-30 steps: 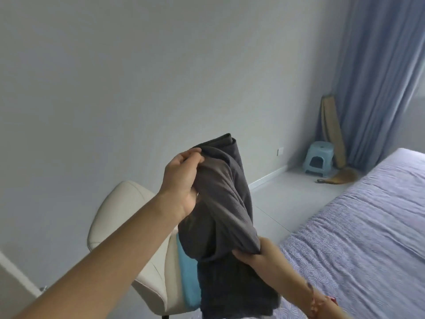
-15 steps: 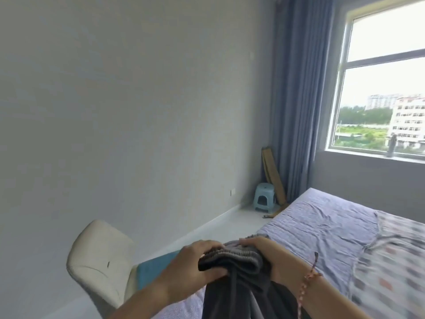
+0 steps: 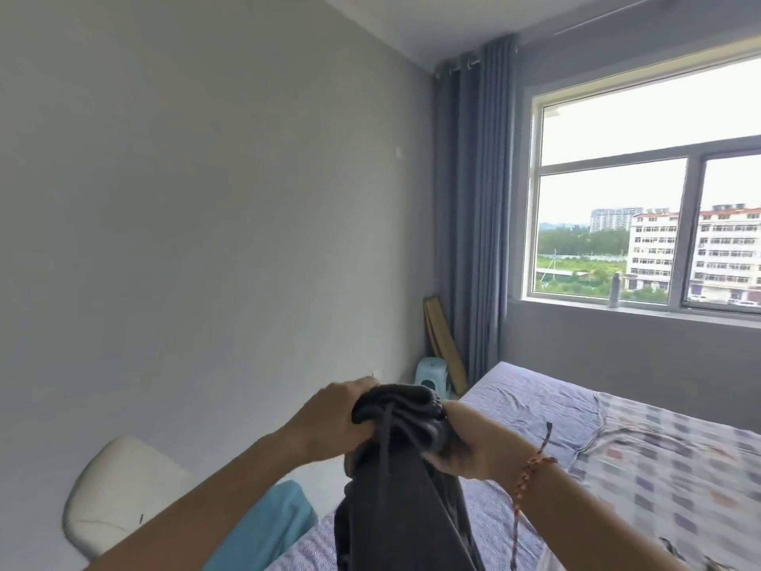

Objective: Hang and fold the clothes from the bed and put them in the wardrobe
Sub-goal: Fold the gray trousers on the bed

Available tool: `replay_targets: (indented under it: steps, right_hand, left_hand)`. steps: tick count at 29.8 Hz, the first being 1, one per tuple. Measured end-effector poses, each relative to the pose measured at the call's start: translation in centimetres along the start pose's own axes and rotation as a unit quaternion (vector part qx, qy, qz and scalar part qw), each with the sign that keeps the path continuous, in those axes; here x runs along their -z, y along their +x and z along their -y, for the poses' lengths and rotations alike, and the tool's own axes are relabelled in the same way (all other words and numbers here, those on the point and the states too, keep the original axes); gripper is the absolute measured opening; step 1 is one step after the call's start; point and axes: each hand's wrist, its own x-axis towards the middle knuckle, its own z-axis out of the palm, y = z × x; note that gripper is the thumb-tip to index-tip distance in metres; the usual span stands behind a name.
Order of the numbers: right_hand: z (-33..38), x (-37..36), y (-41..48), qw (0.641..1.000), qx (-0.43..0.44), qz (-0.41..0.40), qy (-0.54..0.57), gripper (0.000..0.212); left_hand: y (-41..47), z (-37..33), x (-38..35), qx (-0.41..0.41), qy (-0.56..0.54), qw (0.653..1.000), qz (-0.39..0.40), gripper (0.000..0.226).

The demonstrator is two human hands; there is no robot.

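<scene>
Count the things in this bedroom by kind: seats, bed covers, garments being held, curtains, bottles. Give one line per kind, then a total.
Seats: 2, cream chair and light blue stool.
Bed covers: 2, lilac sheet and checked quilt.
Garments held: 1, dark grey garment, gripped by left hand and right hand.
Curtains: 1, grey-blue curtain.
Bottles: 1, grey bottle.
Total: 7.

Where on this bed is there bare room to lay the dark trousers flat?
Bare lilac sheet runs from the bed's far corner by the stool to the checked quilt, and on below the right hand. The quilt, rumpled at its edge, takes the right side. The chair holds a blue cushion.
</scene>
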Motion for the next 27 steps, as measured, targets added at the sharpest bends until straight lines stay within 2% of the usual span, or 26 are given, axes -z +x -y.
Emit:
replay_targets:
  steps: [1, 3, 4, 5, 7, 8, 9, 11, 12, 14, 15, 16, 17, 18, 19, 21, 22, 25, 27]
  right_hand:
    - [0.5, 0.0, -0.1, 0.997, 0.023, -0.034, -0.073, 0.030]
    - [1.4, -0.8, -0.8, 0.961, 0.106, -0.091, -0.237, 0.023]
    - [1.8, -0.8, -1.0, 0.943, 0.156, -0.095, -0.277, 0.010]
    - [2.1, -0.9, -1.3, 0.930, 0.193, -0.069, -0.304, 0.012]
    - [2.4, -0.6, -1.5, 0.923, 0.233, 0.029, -0.305, 0.059]
    - [2.3, -0.7, -1.6, 0.921, 0.245, 0.073, -0.293, 0.062]
    - [2.1, -1.0, -1.6, 0.915, 0.264, 0.108, -0.285, 0.051]
    - [1.5, -1.6, -1.2, 0.903, 0.318, 0.082, -0.279, 0.027]
    - [1.2, -2.0, -0.5, 0.901, 0.343, 0.042, -0.261, 0.021]
    - [0.6, -2.5, 0.6, 0.904, 0.367, -0.027, -0.217, 0.017]
    - [0.3, -3.0, 1.1, 0.905, 0.369, -0.049, -0.208, 0.017]
    - [0.0, -3.5, 1.4, 0.902, 0.372, -0.066, -0.210, 0.016]
    - [-0.5, -4.0, 1.9, 0.898, 0.377, -0.078, -0.211, 0.015]
    - [-0.9, -4.7, 2.1, 0.896, 0.382, -0.081, -0.211, 0.014]
    - [-1.2, -5.3, 2.2, 0.895, 0.385, -0.078, -0.209, 0.015]
    - [-1.3, -6.0, 2.0, 0.902, 0.364, -0.061, -0.225, 0.033]
    - [-1.5, -6.5, 1.8, 0.912, 0.330, -0.035, -0.243, 0.043]
    - [-1.2, -6.7, 1.2, 0.943, 0.240, 0.084, -0.214, 0.063]
    - [-0.9, -7.1, 1.6, 0.956, 0.215, 0.123, -0.158, 0.064]
  left_hand:
    - [0.5, -0.4, 0.8, -0.005, 0.010, 1.000, -0.014, 0.054]
    - [1.2, -0.7, 2.8, -0.007, 0.019, 0.999, -0.043, 0.058]
    - [1.6, -0.9, 3.8, -0.005, 0.016, 0.998, -0.053, 0.058]
    - [2.1, -1.1, 4.6, -0.004, 0.005, 0.998, -0.064, 0.055]
    - [2.7, -1.9, 6.3, -0.003, -0.028, 0.998, -0.056, 0.047]
    - [2.8, -2.4, 6.9, -0.004, -0.048, 0.998, -0.029, 0.047]
    - [2.9, -2.7, 7.4, -0.002, -0.062, 0.998, 0.002, 0.048]
    - [2.8, -2.9, 7.3, 0.022, -0.072, 0.996, 0.038, 0.051]
    - [2.5, -2.6, 6.9, 0.048, -0.071, 0.996, 0.020, 0.053]
    - [1.8, -1.5, 5.0, 0.117, 0.021, 0.988, -0.098, 0.055]
    - [1.3, -1.3, 3.7, 0.144, 0.100, 0.971, -0.163, 0.048]
    - [0.7, -1.6, 2.3, 0.159, 0.132, 0.956, -0.210, 0.034]
    - [0.2, -1.9, 1.2, 0.171, 0.102, 0.952, -0.232, 0.020]
    - [-0.1, -2.4, 0.4, 0.191, 0.013, 0.956, -0.220, 0.020]
    - [-0.5, -2.9, 0.0, 0.234, -0.120, 0.945, -0.197, 0.032]
    - [-0.7, -4.0, 0.0, 0.315, -0.359, 0.868, -0.136, 0.049]
    - [-1.1, -3.7, 0.0, 0.329, -0.413, 0.842, -0.113, 0.052]
    - [-1.6, -2.5, 0.2, 0.319, -0.401, 0.852, -0.110, 0.055]
    - [-1.5, -1.5, 0.9, 0.325, -0.378, 0.856, -0.140, 0.032]
